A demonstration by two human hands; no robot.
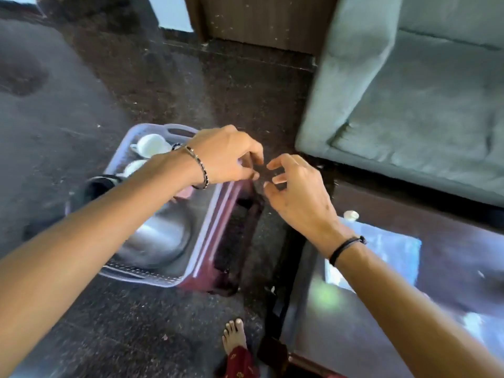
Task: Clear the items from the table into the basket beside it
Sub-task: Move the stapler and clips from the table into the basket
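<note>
Dark speckled floor (pixel 174 85), grey-green sofa (pixel 425 110) at far right, glossy dark worktop (pixel 450 257) at lower right with heavy reflections. Basket (pixel 152 276), pale lilac plastic, sits on a maroon stool (pixel 231 236) just beside the worktop. Already in it: two white cups (pixel 151 144), a steel plate or bowl (pixel 161 238), a dark mug (pixel 99 184).

Left hand (pixel 226 156) and right hand (pixel 297 189) meet over the basket's near corner. Left grip is pinched on something small and dark; blur hides what it is. Right grip is loosely curled and half open, nothing clearly in it.

One small white piece (pixel 351 214) left on the worktop's far edge; looks like a cap or lid, can't confirm. Probably light and rigid, so a fingertip pinch at the rim should do. The glossy top means it may skid if nudged. Cups in the basket are breakable: set things in, don't drop.
</note>
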